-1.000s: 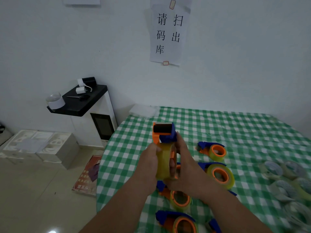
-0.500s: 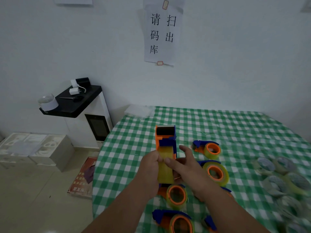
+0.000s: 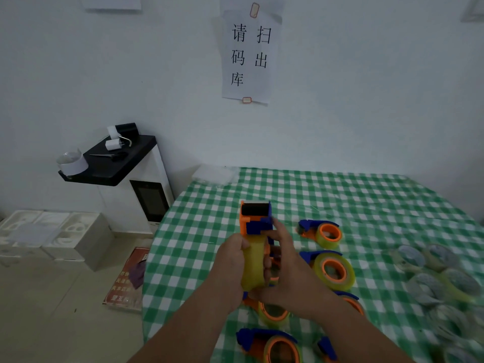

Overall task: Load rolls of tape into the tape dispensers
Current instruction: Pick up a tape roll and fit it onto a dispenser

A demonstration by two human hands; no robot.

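Observation:
I hold an orange and blue tape dispenser (image 3: 255, 218) upright above the table, with a yellowish tape roll (image 3: 253, 265) seated edge-on in it. My left hand (image 3: 231, 263) grips the roll and dispenser from the left. My right hand (image 3: 290, 273) holds the dispenser from the right, its forefinger reaching up to the blue head. Several loaded dispensers lie flat on the cloth: one far right (image 3: 320, 230), one nearer (image 3: 332, 268), one under my hands (image 3: 272, 314), one at the front (image 3: 272, 345). Loose tape rolls (image 3: 432, 273) lie in a heap at the right.
The table wears a green and white checked cloth (image 3: 340, 195); its left edge runs close to my left forearm. A white cabinet with a black top (image 3: 110, 163) stands left of the table. White foam boxes (image 3: 47, 234) sit on the floor. A paper sign (image 3: 248, 53) hangs on the wall.
Both hands with the dispenser have dropped slightly and shifted. My left hand has closed further round the roll, and my right forefinger has come up against the blue head.

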